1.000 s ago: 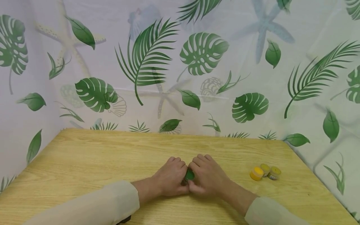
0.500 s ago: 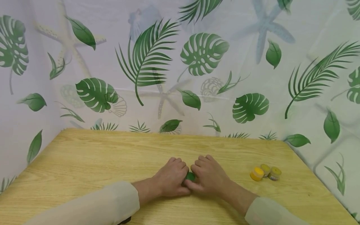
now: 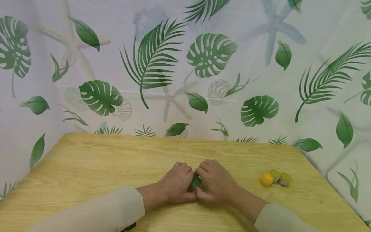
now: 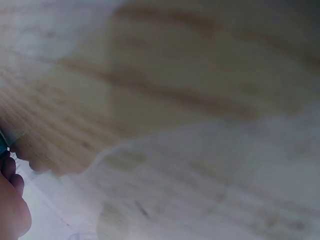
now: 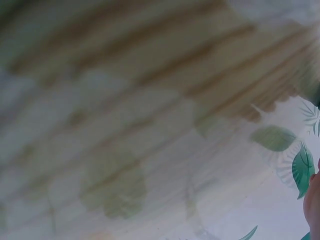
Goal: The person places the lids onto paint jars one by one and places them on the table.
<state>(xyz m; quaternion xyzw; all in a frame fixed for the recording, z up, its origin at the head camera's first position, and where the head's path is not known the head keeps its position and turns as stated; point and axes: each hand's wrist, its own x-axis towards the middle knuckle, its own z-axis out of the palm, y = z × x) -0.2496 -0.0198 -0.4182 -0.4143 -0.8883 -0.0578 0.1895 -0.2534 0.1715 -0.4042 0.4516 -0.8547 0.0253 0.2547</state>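
In the head view, a small round pot with a green top [image 3: 196,181] sits between the two hands, low over the middle of the table. My left hand [image 3: 177,183] grips it from the left side, fingers curled. From the other side my right hand [image 3: 215,182] holds it with bent fingers and thumb, and the thumbs lie close together below it. Most of the pot's side is hidden by the hands. Only a bit of the left hand [image 4: 12,210] shows in the left wrist view, and a sliver of the right hand [image 5: 314,205] in the right wrist view.
Three small round pots stand grouped on the right of the wooden table [image 3: 116,161]: one with a yellow lid [image 3: 267,179] and two with olive lids, a rear one [image 3: 275,175] and a right one [image 3: 285,179]. A leaf-patterned cloth [image 3: 174,64] hangs behind the table.
The right hand drew slightly away from the left half a second ago, its thumb across the green top. Now it is back against the pot, thumb lower. The left hand has stayed almost still.
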